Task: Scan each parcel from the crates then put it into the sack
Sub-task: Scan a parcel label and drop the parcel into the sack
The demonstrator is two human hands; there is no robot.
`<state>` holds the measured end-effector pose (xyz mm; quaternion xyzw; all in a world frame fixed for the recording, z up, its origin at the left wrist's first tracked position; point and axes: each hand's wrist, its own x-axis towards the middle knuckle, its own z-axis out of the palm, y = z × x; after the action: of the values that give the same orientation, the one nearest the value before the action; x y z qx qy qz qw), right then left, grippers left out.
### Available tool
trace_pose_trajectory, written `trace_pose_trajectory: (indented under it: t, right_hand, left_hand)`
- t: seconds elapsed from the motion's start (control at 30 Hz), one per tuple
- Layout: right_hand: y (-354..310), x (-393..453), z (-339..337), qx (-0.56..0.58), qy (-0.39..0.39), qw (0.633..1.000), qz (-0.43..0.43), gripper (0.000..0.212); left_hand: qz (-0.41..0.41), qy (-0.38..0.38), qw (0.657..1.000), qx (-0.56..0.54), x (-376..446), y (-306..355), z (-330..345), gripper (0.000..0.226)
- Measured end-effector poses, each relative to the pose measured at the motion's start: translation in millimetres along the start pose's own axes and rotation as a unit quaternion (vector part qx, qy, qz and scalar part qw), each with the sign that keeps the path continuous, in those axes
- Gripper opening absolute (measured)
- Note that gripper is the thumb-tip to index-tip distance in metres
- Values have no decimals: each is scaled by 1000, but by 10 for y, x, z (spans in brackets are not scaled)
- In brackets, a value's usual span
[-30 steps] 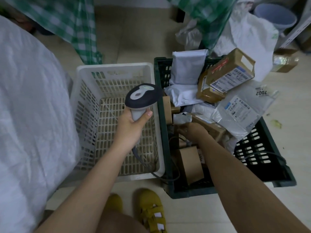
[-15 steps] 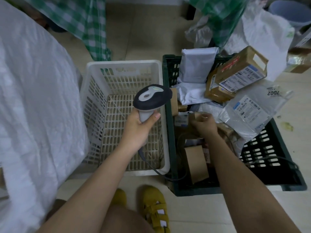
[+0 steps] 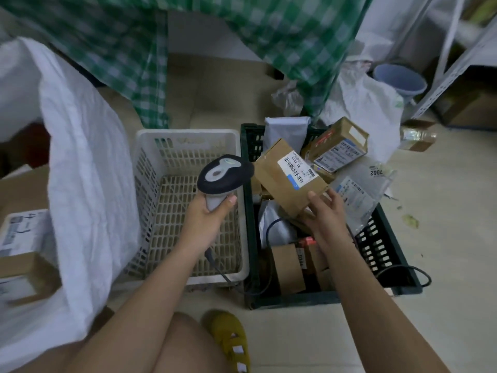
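My right hand (image 3: 324, 214) holds a brown cardboard parcel (image 3: 279, 181) by its lower end, lifted above the dark green crate (image 3: 387, 265), its white barcode label facing up. My left hand (image 3: 208, 219) grips the handle of a black and grey barcode scanner (image 3: 224, 173), whose head sits just left of the parcel, over the white crate (image 3: 188, 146). The white sack (image 3: 88, 168) stands open at the left with boxes visible inside. More parcels fill the green crate: a labelled box (image 3: 340, 145), grey mailer bags, small brown boxes.
The scanner cable (image 3: 403, 270) runs down across the green crate's front. A green checked cloth (image 3: 150, 49) hangs behind. A blue bucket (image 3: 399, 79), white plastic bags and a metal shelf stand at the back right. My yellow shoe (image 3: 231, 337) is below.
My right hand has pulled a brown parcel out of the green crate and raised it next to the scanner head. The camera has tilted up; the sack's opening now shows.
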<state>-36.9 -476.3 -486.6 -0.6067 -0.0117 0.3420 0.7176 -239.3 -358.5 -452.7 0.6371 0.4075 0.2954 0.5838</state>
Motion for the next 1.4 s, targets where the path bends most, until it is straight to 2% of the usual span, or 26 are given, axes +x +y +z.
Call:
trace_pose_trajectory:
  t: [0.13, 0.3, 0.43, 0.57, 0.77, 0.9, 1.03, 1.2, 1.4]
  right_hand:
    - [-168, -26, 127, -151, 12, 985, -81, 53]
    - [-334, -192, 154, -208, -33, 971, -113, 55]
    - [-407, -277, 130, -202, -47, 971, -119, 56]
    - [-465, -342, 130, -205, -61, 968, -130, 49]
    - [-516, -375, 178, -200, -77, 966, -145, 34]
    - [-511, -355, 176, -199, -77, 967, -141, 36]
    - [-507, -354, 163, -199, -79, 967, -137, 42]
    - [-518, -362, 151, -197, -79, 968, -134, 38]
    - [-560, -418, 166, -180, -78, 971, -133, 42]
  left_hand:
    - [0, 3, 1000, -6, -149, 95, -53, 34]
    - [11, -11, 1000, -3, -248, 144, -82, 31]
    - [34, -33, 999, 12, -291, 120, -82, 34]
    - [28, -33, 999, 25, -332, 78, -106, 37]
    - [17, -88, 996, 28, -372, 71, -110, 34]
    - [20, -85, 996, 32, -374, 52, -104, 31]
    - [17, -82, 996, 36, -384, 64, -123, 37]
    - [14, -77, 996, 39, -397, 84, -116, 37]
    - [12, -61, 998, -7, -451, 154, -135, 35]
